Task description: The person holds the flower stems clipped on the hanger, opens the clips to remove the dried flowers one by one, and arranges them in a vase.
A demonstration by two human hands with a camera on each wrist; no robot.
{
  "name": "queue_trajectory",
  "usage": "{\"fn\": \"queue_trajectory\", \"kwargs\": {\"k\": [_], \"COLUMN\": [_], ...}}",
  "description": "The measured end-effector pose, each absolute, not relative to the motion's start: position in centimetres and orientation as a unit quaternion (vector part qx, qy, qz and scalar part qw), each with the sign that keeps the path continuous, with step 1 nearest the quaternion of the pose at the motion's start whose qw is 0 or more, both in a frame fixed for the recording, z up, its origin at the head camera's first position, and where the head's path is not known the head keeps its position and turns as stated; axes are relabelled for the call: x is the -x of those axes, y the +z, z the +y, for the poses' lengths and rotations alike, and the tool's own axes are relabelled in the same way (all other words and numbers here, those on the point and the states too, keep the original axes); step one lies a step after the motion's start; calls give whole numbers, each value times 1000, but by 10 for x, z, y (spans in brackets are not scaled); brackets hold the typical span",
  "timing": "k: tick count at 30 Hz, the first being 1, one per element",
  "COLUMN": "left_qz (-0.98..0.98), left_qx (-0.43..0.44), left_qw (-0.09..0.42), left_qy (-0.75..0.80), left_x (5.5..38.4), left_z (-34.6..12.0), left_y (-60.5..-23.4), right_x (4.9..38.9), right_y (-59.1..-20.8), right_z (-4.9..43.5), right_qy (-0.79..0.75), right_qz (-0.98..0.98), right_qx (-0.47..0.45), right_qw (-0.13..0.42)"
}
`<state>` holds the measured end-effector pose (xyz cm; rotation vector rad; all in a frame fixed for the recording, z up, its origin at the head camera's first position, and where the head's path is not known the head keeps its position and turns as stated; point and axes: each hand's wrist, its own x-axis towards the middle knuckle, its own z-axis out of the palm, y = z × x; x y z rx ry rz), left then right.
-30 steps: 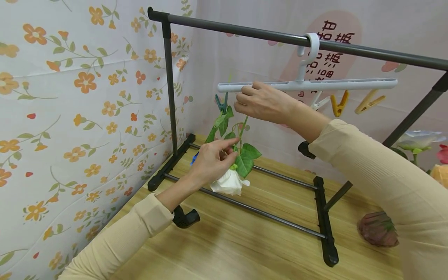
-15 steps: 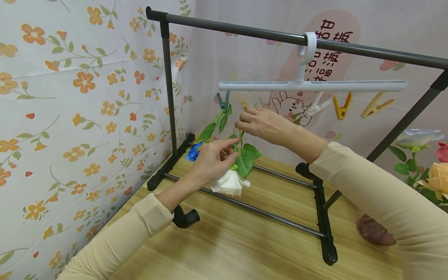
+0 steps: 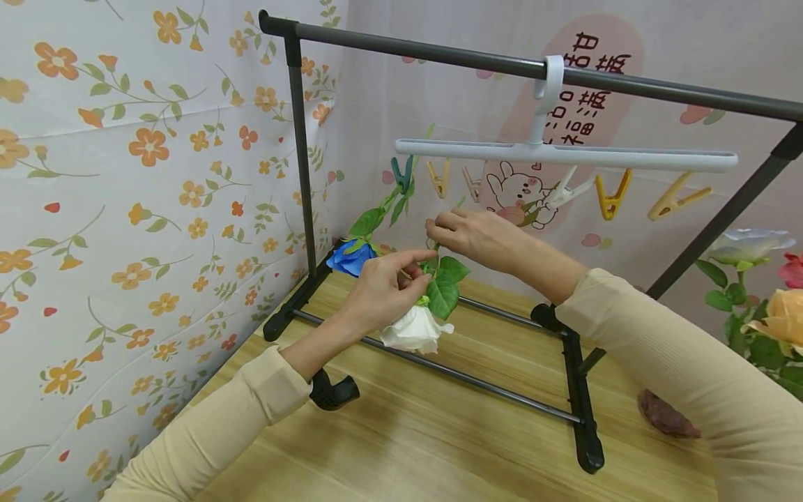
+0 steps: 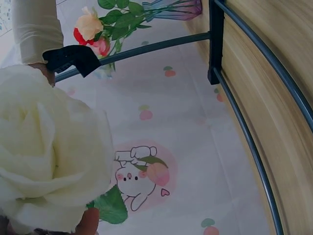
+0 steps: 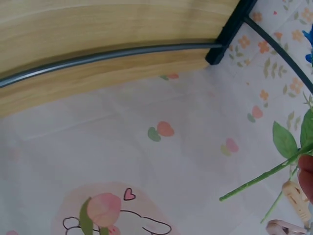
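Note:
A white rose (image 3: 417, 329) hangs bloom-down below the hanger, with green leaves (image 3: 445, 286) above the bloom. My left hand (image 3: 390, 282) pinches its stem between thumb and index finger, just over the bloom. Higher on the stem my right hand (image 3: 479, 237) pinches it; the cut end of the green stem (image 5: 259, 181) sticks out past the fingers in the right wrist view. The white hanger (image 3: 477, 150) carries several clothespins, among them a pale yellow clothespin (image 3: 439, 179) above my right hand. A blue rose (image 3: 353, 257) hangs upside down from the teal clothespin (image 3: 402, 172).
The hanger hooks over the dark rail (image 3: 426, 52) of a clothes rack standing on the wooden table (image 3: 439, 432). Roses in a vase (image 4: 178, 10) stand at the right, including an orange rose (image 3: 781, 317). A floral curtain (image 3: 157, 230) hangs at the left.
My right hand has come down from beside the hanger bar to the rose stem. The hanger's right end has dropped slightly, and the clothespins behind the hand now show. My left hand has barely moved.

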<state>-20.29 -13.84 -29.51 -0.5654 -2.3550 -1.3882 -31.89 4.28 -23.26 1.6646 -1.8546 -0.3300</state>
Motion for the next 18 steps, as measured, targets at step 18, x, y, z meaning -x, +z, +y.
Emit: {"fn": "queue_trajectory", "kwargs": {"k": [18], "left_qz": [-818], "left_qx": [228], "left_qw": [159], "left_qy": [-503], "left_x": [205], "left_z": [-136], "left_y": [-296], "right_x": [319], "right_y": [-263], "right_z": [64], "right_qy": [-72], "right_qz": [-687], "right_qx": [-631], "right_qw": [352]}}
